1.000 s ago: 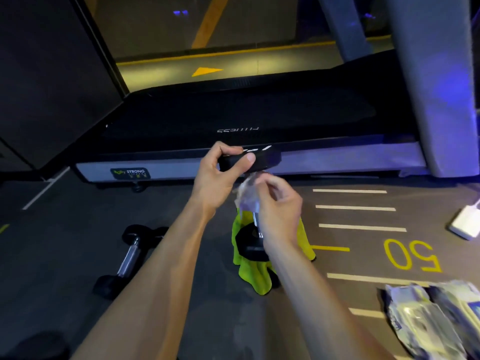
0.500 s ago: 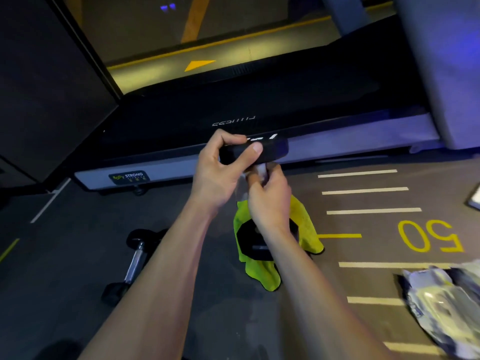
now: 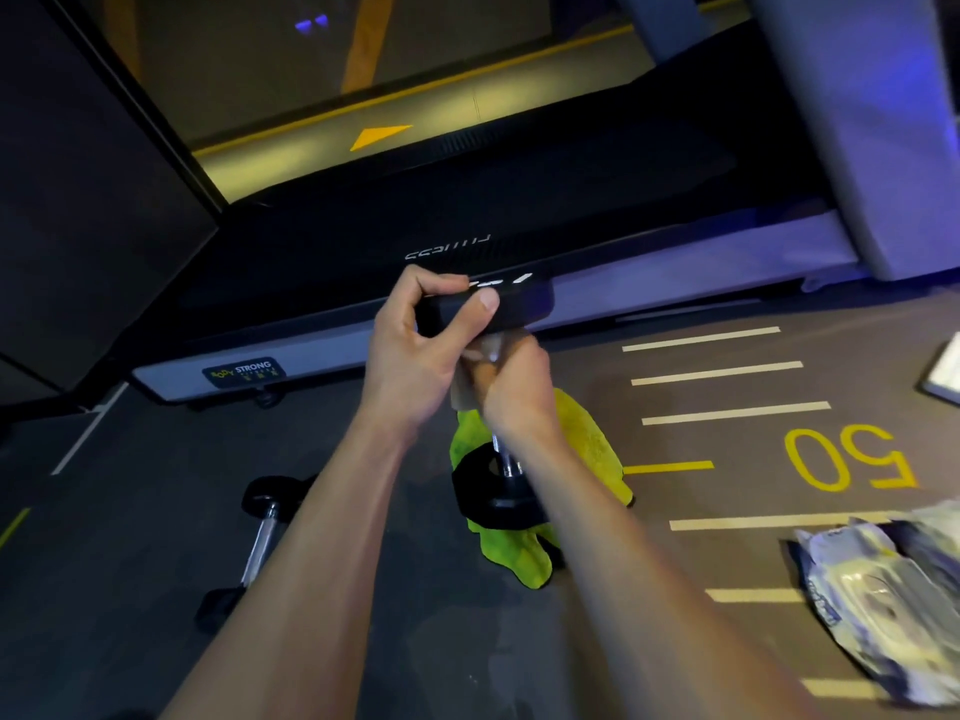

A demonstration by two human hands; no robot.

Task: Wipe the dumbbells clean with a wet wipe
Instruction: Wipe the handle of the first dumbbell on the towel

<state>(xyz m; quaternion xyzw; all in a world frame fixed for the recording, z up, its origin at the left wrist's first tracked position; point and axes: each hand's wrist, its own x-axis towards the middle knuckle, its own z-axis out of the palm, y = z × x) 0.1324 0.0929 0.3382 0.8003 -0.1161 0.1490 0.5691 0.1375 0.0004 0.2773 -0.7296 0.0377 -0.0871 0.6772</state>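
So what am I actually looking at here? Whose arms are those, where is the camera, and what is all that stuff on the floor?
No machine here: these are a person's own arms, filmed by one wide-angle camera worn on the head, looking down at a gym floor. The left hand grips the top end of a black dumbbell that stands upright. The right hand wraps a wet wipe around the dumbbell's metal bar. The lower end rests on a bright green cloth. A second dumbbell lies on the floor to the left. At the lower right lie crinkly packets, perhaps wipe packs; I cannot read them. Behind the hands stretches a treadmill. The floor has painted lines and a yellow "50".
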